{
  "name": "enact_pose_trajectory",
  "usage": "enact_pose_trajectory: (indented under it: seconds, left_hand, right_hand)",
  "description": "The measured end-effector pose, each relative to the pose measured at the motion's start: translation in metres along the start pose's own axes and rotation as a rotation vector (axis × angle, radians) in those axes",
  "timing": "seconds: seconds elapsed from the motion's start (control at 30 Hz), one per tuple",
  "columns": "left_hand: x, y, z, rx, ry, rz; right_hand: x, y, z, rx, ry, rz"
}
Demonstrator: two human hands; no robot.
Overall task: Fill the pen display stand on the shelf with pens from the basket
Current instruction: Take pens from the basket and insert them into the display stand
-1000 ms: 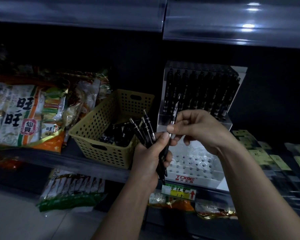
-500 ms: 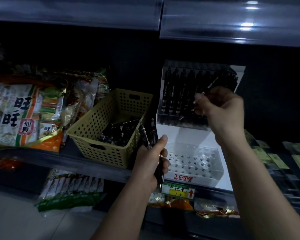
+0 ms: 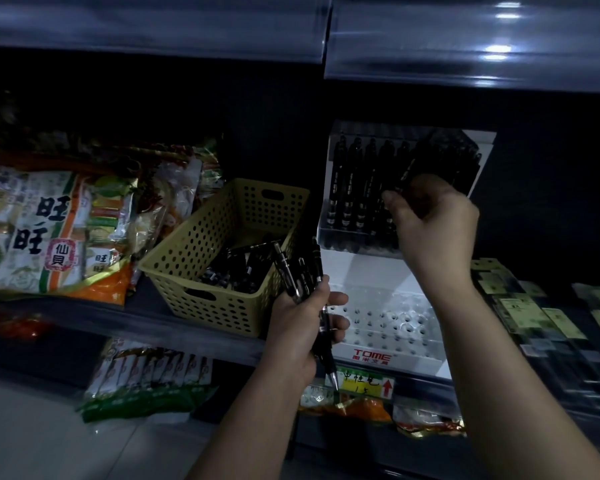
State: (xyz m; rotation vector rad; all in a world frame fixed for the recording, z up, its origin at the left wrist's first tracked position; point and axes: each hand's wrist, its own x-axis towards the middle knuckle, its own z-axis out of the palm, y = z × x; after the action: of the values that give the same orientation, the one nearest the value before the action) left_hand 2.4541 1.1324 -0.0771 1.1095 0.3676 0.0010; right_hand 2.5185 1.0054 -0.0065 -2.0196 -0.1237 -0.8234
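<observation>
A white pen display stand (image 3: 388, 268) sits on the shelf; its upper tier holds a row of black pens (image 3: 357, 188), and its lower tier of holes (image 3: 388, 323) is bare. My right hand (image 3: 430, 223) is raised at the upper tier, shut on one black pen (image 3: 407, 176) that points up among the row. My left hand (image 3: 302, 320) is lower, in front of the stand's left corner, shut on a bundle of black pens (image 3: 300, 271). A yellow perforated basket (image 3: 219, 244) with more black pens inside stands just left of the stand.
Snack bags (image 3: 56, 230) fill the shelf left of the basket. Flat packets (image 3: 534, 306) lie on the shelf to the right of the stand. A dark shelf above (image 3: 326, 36) overhangs closely. More snack packs (image 3: 149, 375) lie on the shelf below.
My right hand took one pen from the bundle and carried it up to the stand's upper tier. My left hand lowered slightly with the remaining bundle.
</observation>
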Motion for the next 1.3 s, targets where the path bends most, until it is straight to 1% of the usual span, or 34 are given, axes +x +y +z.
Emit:
enact_pose_trajectory:
  seconds: [0.17, 0.37, 0.67, 0.83, 1.0, 1.3]
  left_hand:
    - [-0.0001, -0.0001, -0.0004, -0.024, 0.020, 0.026]
    - [-0.0009, 0.0015, -0.0006, -0.042, 0.054, 0.079]
    - [-0.0034, 0.0025, -0.0002, -0.029, 0.056, 0.086]
    - [-0.0035, 0.0037, 0.0000, -0.034, 0.065, 0.081]
    - [-0.0039, 0.0032, 0.0014, -0.027, 0.073, 0.074]
    - [-0.0050, 0.0043, 0.0018, -0.033, 0.050, 0.109]
  right_hand:
    - [-0.0044, 0.0007, 0.0044, -0.103, -0.050, -0.024]
    - [-0.0059, 0.0012, 0.0063, -0.152, -0.044, 0.003]
    - [-0.0077, -0.0028, 0.0077, -0.211, -0.049, -0.017]
    - [-0.0053, -0.0016, 0.0071, -0.197, -0.029, -0.025]
    - [-0.0070, -0.0009, 0.0080, -0.264, -0.079, -0.042]
    - [-0.0044, 0.0051, 0.0028, -0.165, -0.088, -0.029]
